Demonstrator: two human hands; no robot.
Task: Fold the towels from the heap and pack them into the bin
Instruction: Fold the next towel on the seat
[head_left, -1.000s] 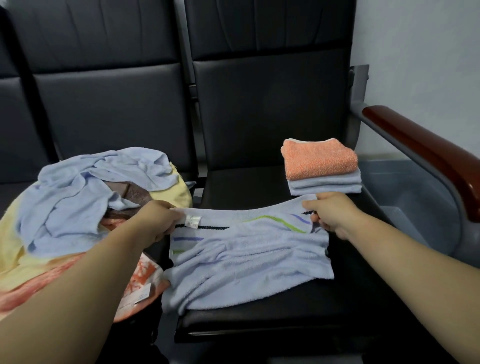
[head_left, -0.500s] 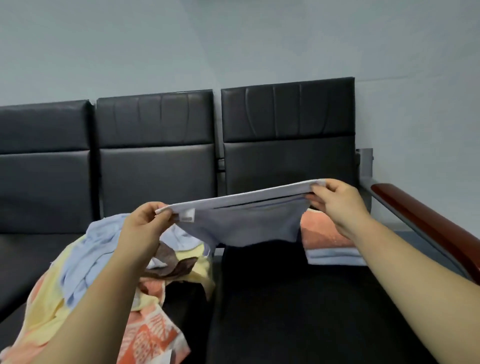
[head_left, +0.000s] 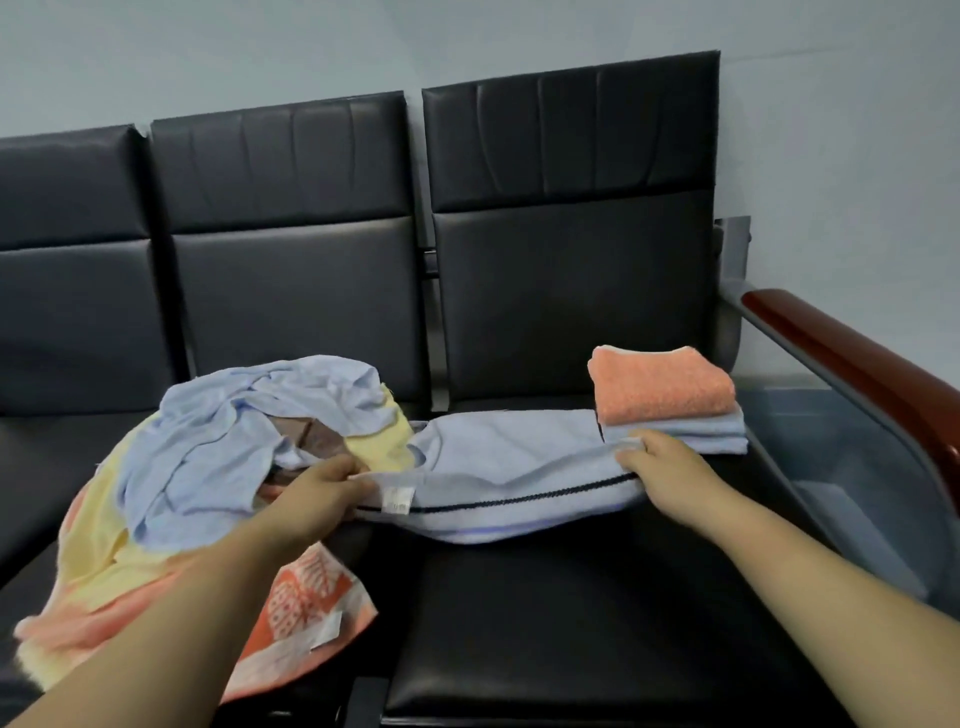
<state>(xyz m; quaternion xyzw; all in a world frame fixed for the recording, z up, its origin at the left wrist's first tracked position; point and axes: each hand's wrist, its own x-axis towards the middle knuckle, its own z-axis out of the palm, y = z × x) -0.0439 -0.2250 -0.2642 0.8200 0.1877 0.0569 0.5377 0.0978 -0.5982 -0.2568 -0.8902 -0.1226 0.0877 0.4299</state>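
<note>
the heap of towels (head_left: 208, 467) lies on the bench's (head_left: 571, 597) middle seat, left of the towel (head_left: 519, 457) stretched across the right seat. the stack of folded towels (head_left: 670, 405) sits behind that towel's right end, touching it. the armrest (head_left: 857, 358) is further right, with the bin (head_left: 841, 467) below it.

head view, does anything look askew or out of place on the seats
Nothing damaged. The heap hangs over the bench's front edge and could slip. In the folded stack, the orange top towel sits shifted slightly left of the blue ones. The blue towel held between left hand and right hand lies bowed.
</note>
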